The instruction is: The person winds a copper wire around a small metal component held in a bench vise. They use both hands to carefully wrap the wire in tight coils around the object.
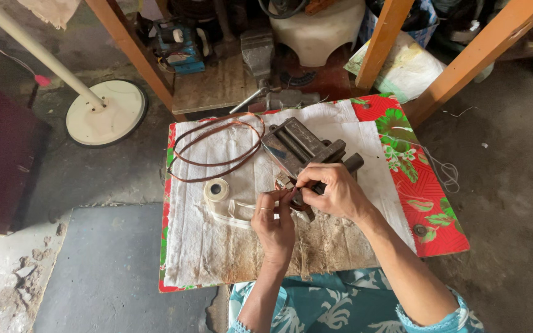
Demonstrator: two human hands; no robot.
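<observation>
While our left hand pinches the free end of a thin whitish tape between thumb and fingertips, our right hand curls closed over the near end of a grey metal block that lies on the white cloth in the middle of the small table. We judge the block heavy and rigid, likely to stay put under its own weight, and best held by its flat sides rather than its slotted top. The tape looks light, limp and easily torn or twisted, so we would take it close to the working end; its roll sits just left of our hands. A loop of reddish wire, springy by the look of it, rests beside the block at the far left of the cloth. What we are wrapping lies under our fingers and is too small to make out; the dark stub past our right hand is half hidden too.
</observation>
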